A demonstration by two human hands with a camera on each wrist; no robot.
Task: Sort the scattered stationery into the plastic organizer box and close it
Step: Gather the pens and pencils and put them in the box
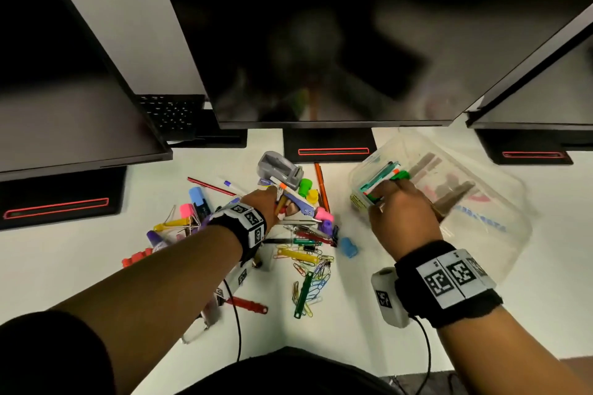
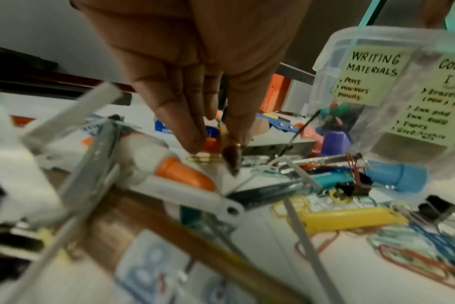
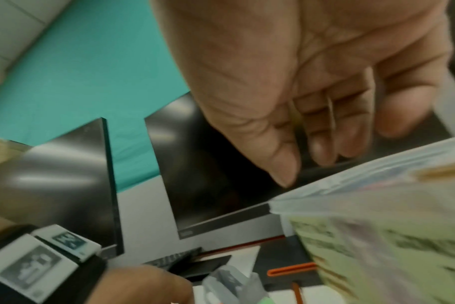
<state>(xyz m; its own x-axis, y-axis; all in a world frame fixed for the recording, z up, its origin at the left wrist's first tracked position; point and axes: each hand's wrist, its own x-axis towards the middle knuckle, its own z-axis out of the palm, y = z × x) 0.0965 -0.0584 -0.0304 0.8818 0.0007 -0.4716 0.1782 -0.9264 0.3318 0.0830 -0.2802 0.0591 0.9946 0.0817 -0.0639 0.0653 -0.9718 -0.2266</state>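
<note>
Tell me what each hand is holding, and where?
The left hand pinches a short brown pencil near its upper end. The right hand grips the clear plastic organizer box at its left rim.

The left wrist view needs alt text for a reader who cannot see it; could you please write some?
The left hand reaches down into a jumble of stationery, fingertips pinching a short pencil. To the right is the clear plastic organizer box, with handwritten notes, one headed "Writing Materials". Coloured paper clips lie in front.
</note>
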